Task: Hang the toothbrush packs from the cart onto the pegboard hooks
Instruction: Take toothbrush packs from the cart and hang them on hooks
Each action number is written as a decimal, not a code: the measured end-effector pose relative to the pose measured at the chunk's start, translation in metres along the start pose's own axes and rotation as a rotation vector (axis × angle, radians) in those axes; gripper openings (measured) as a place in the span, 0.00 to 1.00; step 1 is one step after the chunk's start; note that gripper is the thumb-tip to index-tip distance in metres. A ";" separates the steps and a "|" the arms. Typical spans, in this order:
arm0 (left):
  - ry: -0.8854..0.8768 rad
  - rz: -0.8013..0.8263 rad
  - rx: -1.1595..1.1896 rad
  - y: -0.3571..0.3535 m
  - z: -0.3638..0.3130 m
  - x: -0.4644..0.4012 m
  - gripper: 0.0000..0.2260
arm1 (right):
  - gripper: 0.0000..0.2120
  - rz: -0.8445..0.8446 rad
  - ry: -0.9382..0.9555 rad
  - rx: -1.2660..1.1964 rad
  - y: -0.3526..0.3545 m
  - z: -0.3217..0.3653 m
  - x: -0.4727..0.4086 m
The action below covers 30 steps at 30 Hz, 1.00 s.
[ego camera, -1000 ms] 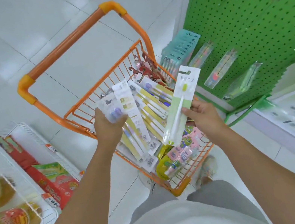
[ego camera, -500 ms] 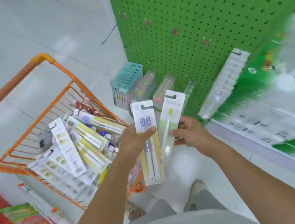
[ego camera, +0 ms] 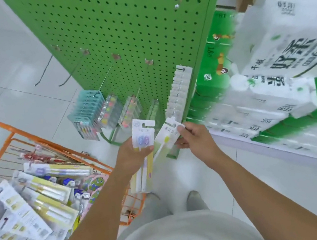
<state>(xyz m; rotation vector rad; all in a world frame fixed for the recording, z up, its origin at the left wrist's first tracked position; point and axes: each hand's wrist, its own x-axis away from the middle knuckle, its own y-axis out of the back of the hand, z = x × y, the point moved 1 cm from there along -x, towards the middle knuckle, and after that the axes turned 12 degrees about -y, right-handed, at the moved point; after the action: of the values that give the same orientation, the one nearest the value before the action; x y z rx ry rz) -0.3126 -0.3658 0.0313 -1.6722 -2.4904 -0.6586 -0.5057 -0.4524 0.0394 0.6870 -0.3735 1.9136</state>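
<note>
My left hand [ego camera: 132,153] grips a two-brush pack with a yellow card [ego camera: 143,143] near its top. My right hand [ego camera: 194,141] pinches a white pack with one green-headed toothbrush [ego camera: 164,140], tilted toward the lowest row of hooks. Both packs are held just below the green pegboard [ego camera: 127,30]. On that lowest row hang teal packs [ego camera: 87,113], clear packs [ego camera: 110,111] and a row of white packs [ego camera: 180,90]. The orange cart [ego camera: 36,141] at my left holds several more toothbrush packs [ego camera: 39,193].
Bare metal hooks [ego camera: 85,69] stick out higher on the pegboard. Stacked white and green tissue packs [ego camera: 284,68] fill a low shelf to the right. My shoes [ego camera: 192,199] stand on the pale tiled floor between cart and shelf.
The view has swung from the cart to the pegboard. Both hands moved up and forward with their packs, closer to the lowest hooks; the right pack now tilts toward the white row.
</note>
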 end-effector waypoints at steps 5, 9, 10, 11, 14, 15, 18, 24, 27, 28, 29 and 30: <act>0.012 -0.065 -0.076 0.007 0.006 -0.017 0.10 | 0.09 -0.198 0.062 0.178 -0.002 0.004 -0.023; 0.007 -0.018 -0.035 0.016 0.011 -0.025 0.07 | 0.08 -0.307 0.055 0.215 0.000 0.009 -0.043; 0.007 -0.001 -0.029 0.018 0.014 -0.027 0.07 | 0.09 -0.330 0.056 0.227 0.000 0.011 -0.047; 0.009 0.012 -0.028 0.020 0.015 -0.027 0.08 | 0.09 -0.345 0.060 0.243 0.001 0.013 -0.050; 0.014 0.014 -0.028 0.022 0.019 -0.031 0.10 | 0.07 -0.344 0.090 0.299 0.003 0.015 -0.055; 0.022 0.008 -0.023 0.022 0.018 -0.032 0.10 | 0.06 -0.338 0.101 0.310 0.003 0.016 -0.056; 0.035 0.025 0.031 0.019 0.018 -0.035 0.12 | 0.07 -0.356 0.155 0.384 0.004 0.018 -0.060; 0.038 -0.001 0.067 0.013 0.013 -0.038 0.13 | 0.15 -0.380 0.172 0.561 0.007 0.018 -0.064; 0.045 -0.019 0.064 0.010 0.009 -0.040 0.13 | 0.14 -0.359 0.168 0.603 0.009 0.019 -0.063; 0.041 -0.019 0.061 0.009 0.008 -0.041 0.13 | 0.15 -0.350 0.159 0.623 0.009 0.018 -0.063; 0.041 -0.018 0.053 0.008 0.005 -0.041 0.13 | 0.16 -0.346 0.137 0.637 0.009 0.017 -0.062; 0.037 -0.022 0.056 0.006 0.005 -0.042 0.12 | 0.16 -0.349 0.109 0.643 0.010 0.016 -0.061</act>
<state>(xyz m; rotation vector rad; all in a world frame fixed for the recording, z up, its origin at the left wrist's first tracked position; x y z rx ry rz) -0.2890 -0.3985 0.0166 -1.6011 -2.4811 -0.6099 -0.4907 -0.5095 0.0148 0.9804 0.4323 1.7135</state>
